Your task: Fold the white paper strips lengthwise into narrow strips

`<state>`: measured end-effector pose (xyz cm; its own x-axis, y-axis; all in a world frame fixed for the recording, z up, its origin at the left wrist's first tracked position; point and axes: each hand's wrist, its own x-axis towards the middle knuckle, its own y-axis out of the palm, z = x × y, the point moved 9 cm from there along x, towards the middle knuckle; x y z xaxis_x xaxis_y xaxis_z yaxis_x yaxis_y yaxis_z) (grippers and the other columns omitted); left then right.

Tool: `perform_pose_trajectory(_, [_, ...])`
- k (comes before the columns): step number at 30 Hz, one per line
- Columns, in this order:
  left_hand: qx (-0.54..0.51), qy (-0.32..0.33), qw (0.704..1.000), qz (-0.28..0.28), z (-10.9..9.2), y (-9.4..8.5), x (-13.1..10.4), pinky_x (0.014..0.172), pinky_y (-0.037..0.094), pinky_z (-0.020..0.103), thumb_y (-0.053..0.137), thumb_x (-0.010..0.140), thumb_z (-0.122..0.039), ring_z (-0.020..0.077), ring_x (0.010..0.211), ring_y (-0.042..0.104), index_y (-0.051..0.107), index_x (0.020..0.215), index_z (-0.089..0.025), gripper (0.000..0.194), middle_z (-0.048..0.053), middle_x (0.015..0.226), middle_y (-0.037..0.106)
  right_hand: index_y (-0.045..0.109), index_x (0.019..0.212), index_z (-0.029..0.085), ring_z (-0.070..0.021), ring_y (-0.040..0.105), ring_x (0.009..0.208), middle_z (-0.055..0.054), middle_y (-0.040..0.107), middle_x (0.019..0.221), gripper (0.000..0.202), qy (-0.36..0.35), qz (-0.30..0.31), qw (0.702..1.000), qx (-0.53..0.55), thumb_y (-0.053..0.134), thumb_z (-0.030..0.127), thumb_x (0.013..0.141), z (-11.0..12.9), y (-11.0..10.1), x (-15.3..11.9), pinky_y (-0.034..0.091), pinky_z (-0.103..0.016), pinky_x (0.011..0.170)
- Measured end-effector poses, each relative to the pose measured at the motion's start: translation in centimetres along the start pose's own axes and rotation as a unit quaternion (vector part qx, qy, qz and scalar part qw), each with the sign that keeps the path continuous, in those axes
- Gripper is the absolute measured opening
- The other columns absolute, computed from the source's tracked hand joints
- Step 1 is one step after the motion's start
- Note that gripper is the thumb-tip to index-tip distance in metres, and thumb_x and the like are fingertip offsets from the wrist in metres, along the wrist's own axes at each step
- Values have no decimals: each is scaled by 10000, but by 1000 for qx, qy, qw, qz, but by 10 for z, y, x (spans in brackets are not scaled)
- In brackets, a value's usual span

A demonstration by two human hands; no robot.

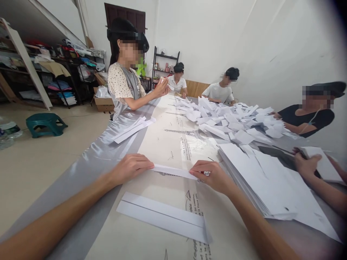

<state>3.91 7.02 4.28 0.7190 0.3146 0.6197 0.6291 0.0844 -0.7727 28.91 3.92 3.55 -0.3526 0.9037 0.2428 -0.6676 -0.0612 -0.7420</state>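
A narrow folded strip of white paper (pixel 173 171) stretches between my two hands, just over the printed table cover (pixel 162 209). My left hand (pixel 131 168) pinches its left end between thumb and fingers. At the opposite end, my right hand (pixel 213 176) grips the strip the same way. Closer to me lies a wider folded paper strip (pixel 162 216), with a dark line along its length and its right end lifted a little. Beyond my left hand, several folded paper strips (pixel 132 130) rest on the grey cloth.
A stack of white sheets (pixel 252 180) lies right of my right hand. Behind it spreads a big heap of folded papers (pixel 233 121). Other people sit or stand around the table; a co-worker's hand (pixel 307 162) holds paper at the right. A green stool (pixel 46 124) stands on the floor.
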Motion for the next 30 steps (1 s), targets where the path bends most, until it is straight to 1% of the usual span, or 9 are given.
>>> perform_pose_trajectory(5, [57, -19, 998, -31, 17, -8, -9, 789, 524, 269, 523, 1041, -268, 160, 801, 705, 764, 953, -213, 263, 25, 896, 770, 759, 859, 260, -208, 647, 772, -43, 719, 890, 235, -1, -71, 997, -4, 595, 371, 983, -2, -20, -4, 508, -365, 691])
perform_pose_trajectory(8, [58, -60, 995, -47, 30, -15, -13, 798, 523, 272, 532, 1034, -301, 169, 815, 705, 765, 948, -217, 262, 26, 894, 767, 746, 877, 257, -224, 652, 799, -55, 720, 911, 222, 6, -107, 994, 0, 595, 381, 981, -8, -30, -5, 520, -386, 719])
perform_pose_trajectory(11, [-8, -136, 987, -81, 44, -26, -13, 782, 522, 260, 578, 1004, -359, 171, 808, 704, 762, 908, -214, 253, 25, 895, 766, 743, 879, 260, -233, 649, 809, -57, 719, 902, 211, 6, -141, 990, 21, 616, 405, 966, -12, -39, -7, 523, -396, 725])
perform_pose_trajectory(13, [-64, -207, 970, -109, 55, -31, -16, 777, 520, 256, 624, 965, -406, 176, 795, 700, 759, 866, -213, 256, 19, 892, 769, 736, 853, 259, -231, 639, 794, -52, 712, 868, 218, 10, -166, 985, 45, 630, 422, 953, -14, -44, -8, 521, -391, 716])
perform_pose_trajectory(18, [-175, -343, 916, -113, 74, -24, -27, 683, 493, 252, 667, 884, -514, 193, 764, 665, 764, 818, -216, 320, 17, 851, 759, 717, 820, 224, -217, 623, 764, -50, 685, 812, 337, 70, -167, 977, 112, 580, 493, 969, -20, -40, -9, 534, -371, 709])
perform_pose_trajectory(21, [-195, -375, 899, -119, 75, -23, -29, 648, 468, 250, 667, 857, -549, 183, 728, 624, 761, 823, -205, 358, 18, 811, 731, 737, 1042, 230, -233, 670, 877, -75, 710, 1006, 369, 97, -148, 965, 196, 531, 532, 989, -23, -31, -8, 581, -388, 780])
perform_pose_trajectory(24, [-215, -383, 891, -118, 74, -23, -27, 671, 471, 256, 666, 836, -575, 190, 743, 603, 745, 798, -198, 387, 23, 810, 716, 599, 1359, 274, -257, 716, 929, -93, 714, 1129, 476, 103, -127, 952, 257, 585, 538, 963, -22, -23, -8, 600, -437, 830])
perform_pose_trajectory(27, [-233, -380, 890, -96, 72, -19, -24, 686, 474, 259, 668, 839, -564, 195, 761, 597, 733, 780, -196, 378, 25, 813, 710, 428, 1510, 274, -247, 732, 807, -72, 757, 944, 681, 112, -115, 957, 241, 675, 503, 918, -19, -20, -8, 601, -449, 794])
perform_pose_trajectory(30, [-245, -375, 891, -69, 68, -15, -22, 685, 477, 259, 662, 851, -557, 195, 761, 597, 730, 778, -193, 377, 26, 812, 706, 494, 1455, 213, -219, 691, 629, -44, 740, 734, 669, 121, -133, 959, 219, 702, 510, 893, -16, -20, -9, 596, -403, 661])
